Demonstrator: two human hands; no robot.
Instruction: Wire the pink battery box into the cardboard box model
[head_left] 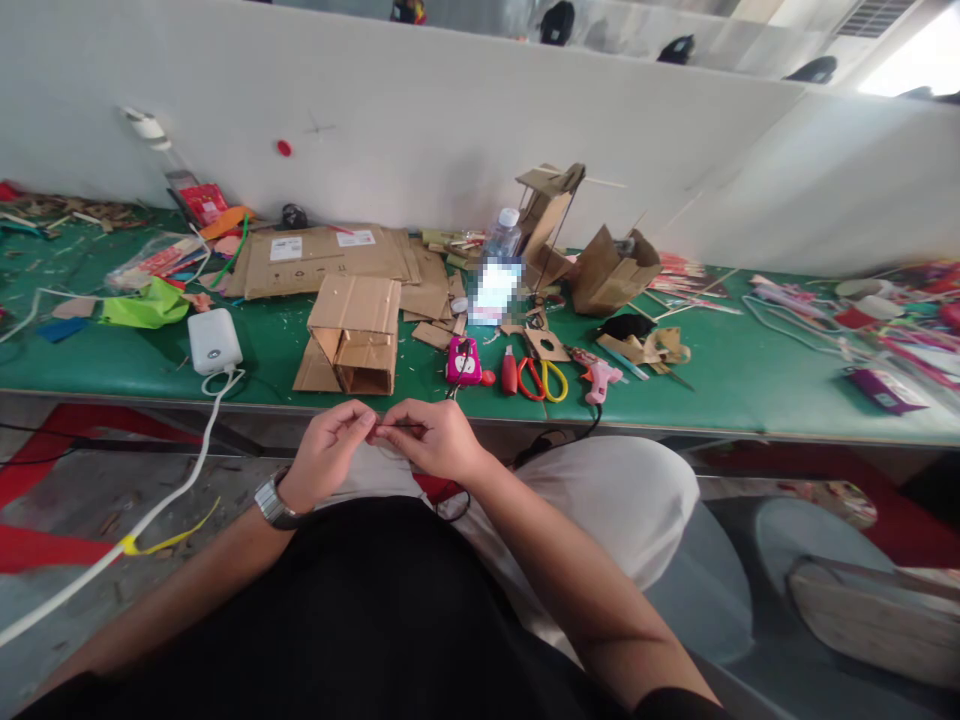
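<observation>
Over my lap, just in front of the green table's edge, my left hand and my right hand meet fingertip to fingertip. Both pinch a thin dark wire or stick that runs between them; I cannot make out what it is. A metal watch sits on my left wrist. A folded cardboard box piece lies on the table right beyond my hands. Next to it lies a pink device.
On the table: a white power bank with a white cable hanging off the edge, red and yellow scissors, a pink glue gun, a water bottle, flat cardboard sheets, an open cardboard box, scraps everywhere.
</observation>
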